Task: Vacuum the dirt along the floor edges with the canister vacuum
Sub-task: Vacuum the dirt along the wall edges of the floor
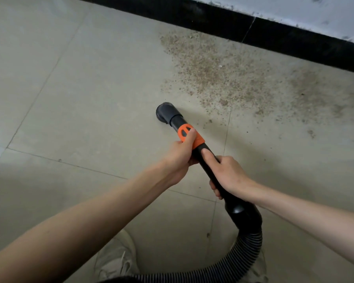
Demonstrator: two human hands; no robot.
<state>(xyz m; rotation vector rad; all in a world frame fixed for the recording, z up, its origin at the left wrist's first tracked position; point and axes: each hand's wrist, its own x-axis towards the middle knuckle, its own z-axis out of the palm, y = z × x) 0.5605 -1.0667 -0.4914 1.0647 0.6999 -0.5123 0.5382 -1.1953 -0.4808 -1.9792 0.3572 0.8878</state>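
On the tiled floor [74, 82], in the head view, the dirt [223, 76] lies as a brown scatter along the black baseboard [284, 39], ahead and to the right of the nozzle [165, 113], which sits on bare tile just short of the patch's near edge. The vacuum wand [194, 148] runs its long axis from lower right up to upper left. The left hand [180, 154] wraps the orange collar [190, 136], nearer the nozzle; the right hand [229, 174] curls round the black tube further back, close to the ribbed hose [247, 254]. Each grip is closed firmly on the wand. The nozzle probably needs to swing rightward and forward toward the wall, led by the left hand.
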